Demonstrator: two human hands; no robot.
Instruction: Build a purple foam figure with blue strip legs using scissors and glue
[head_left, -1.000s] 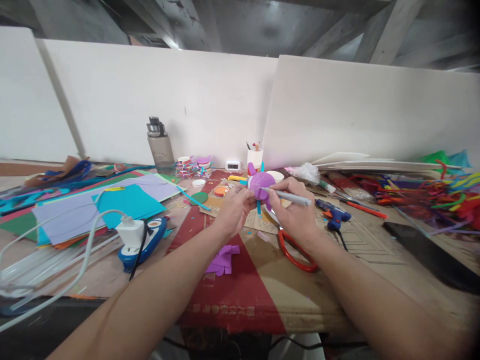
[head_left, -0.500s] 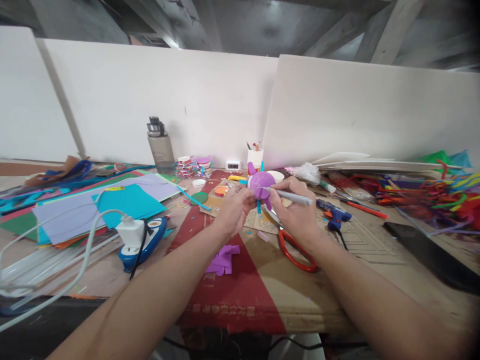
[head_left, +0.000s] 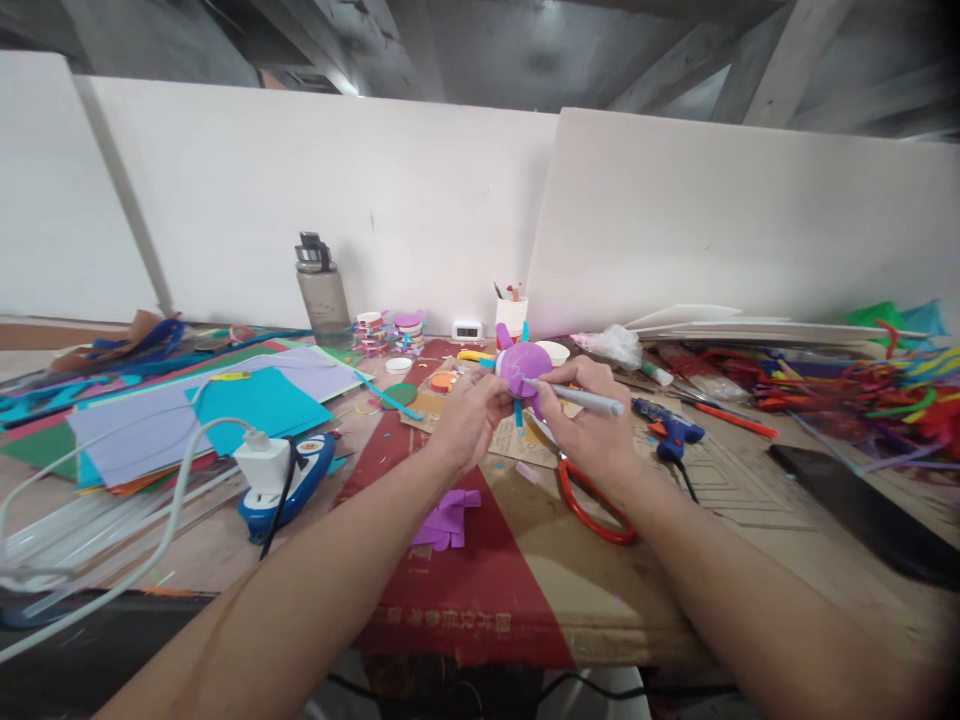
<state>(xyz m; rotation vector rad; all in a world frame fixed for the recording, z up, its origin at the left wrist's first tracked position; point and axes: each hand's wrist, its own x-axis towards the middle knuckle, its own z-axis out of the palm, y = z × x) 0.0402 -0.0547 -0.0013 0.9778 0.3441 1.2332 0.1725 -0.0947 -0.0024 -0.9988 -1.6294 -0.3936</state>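
My left hand is closed on the edge of a round purple paper craft, which has purple and blue tabs sticking out around it. Pale zigzag lines show on its purple face. Closed around a grey marker pen, my right hand keeps the pen's tip at that face, near the lines. Red-handled scissors lie below my right hand, their blades partly hidden by it. Purple paper pieces rest on the red part of the cardboard, near my left forearm.
Left are coloured sheets and a blue power strip with a white cable. A bottle, small banded cups and a clock stand behind. Right are a blue glue gun, a black phone-like slab and pipe cleaners.
The pen tip has shifted slightly on the purple face, and the pale zigzag line there shows more clearly. Both hands keep their hold, almost in place.
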